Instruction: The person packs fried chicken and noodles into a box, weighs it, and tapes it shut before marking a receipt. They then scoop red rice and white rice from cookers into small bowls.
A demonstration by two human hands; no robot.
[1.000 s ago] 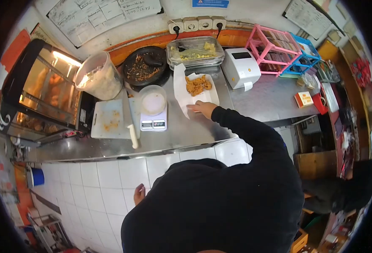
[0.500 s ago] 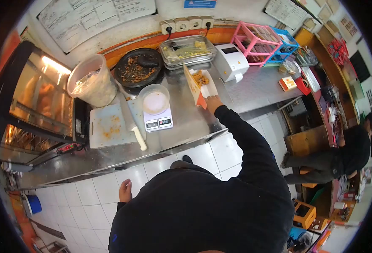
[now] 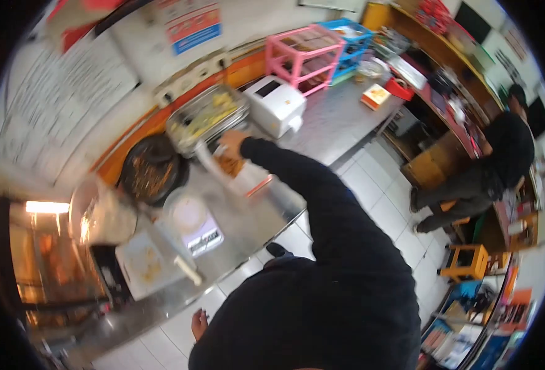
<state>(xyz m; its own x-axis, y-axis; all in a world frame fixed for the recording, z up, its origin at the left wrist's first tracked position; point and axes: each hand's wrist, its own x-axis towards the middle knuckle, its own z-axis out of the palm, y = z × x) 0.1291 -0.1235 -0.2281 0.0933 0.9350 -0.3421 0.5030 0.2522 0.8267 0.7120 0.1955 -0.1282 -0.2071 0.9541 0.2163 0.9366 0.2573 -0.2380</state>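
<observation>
My right hand (image 3: 232,142) reaches to the far end of an open cardboard food box (image 3: 248,182) on the steel counter. Its fingers look closed at the box's far edge, though blur and the hand itself hide the grip. Brown fried food (image 3: 229,164) lies inside, and the lid stands up on the left side. My left hand (image 3: 199,324) hangs low beside my body with its fingers curled in; nothing shows in it.
Left of the box stand a kitchen scale (image 3: 203,239) with a bowl, a knife (image 3: 188,270) on a cutting board (image 3: 140,265), and a dark stone mortar (image 3: 152,169). Behind it are a metal tray (image 3: 208,117) and white printer (image 3: 277,106). A co-worker (image 3: 501,154) stands at right.
My right hand has moved from the near end of the food box to its far end. The view has turned to the right. My left hand still hangs low.
</observation>
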